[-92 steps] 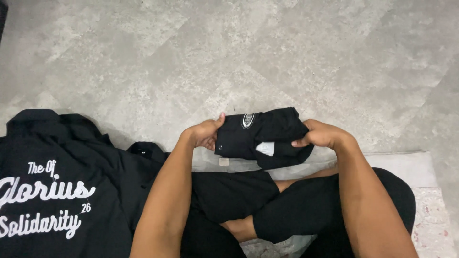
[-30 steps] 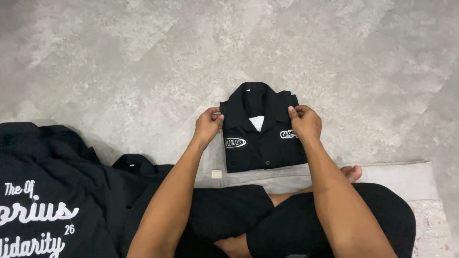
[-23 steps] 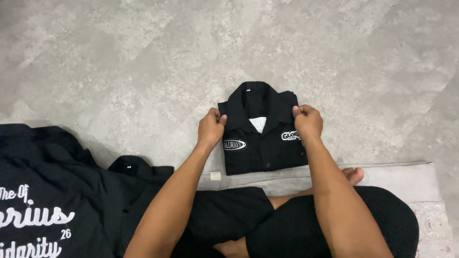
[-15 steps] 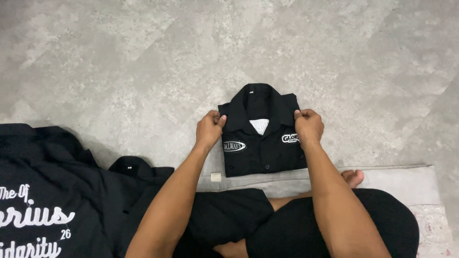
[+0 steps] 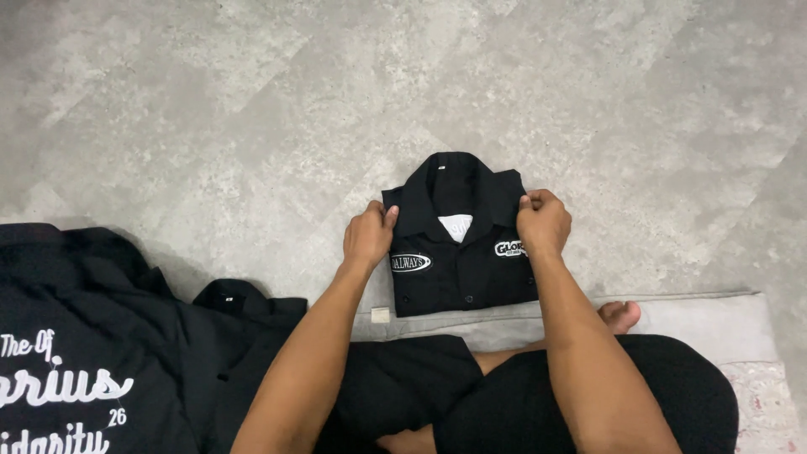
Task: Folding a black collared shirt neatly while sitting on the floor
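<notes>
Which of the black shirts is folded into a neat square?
The small black shirt on the floor between both hands, collar up with two oval chest patches. The other black shirts lie spread, unfolded, at the person's left.

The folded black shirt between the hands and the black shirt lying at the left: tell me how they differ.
The folded black shirt is a neat rectangle, front up, with collar and two small oval chest patches; the spread black shirt lies loose and rumpled, showing large white script lettering. Left hand and right hand hold the folded one; the other lies untouched. Both are black.
</notes>
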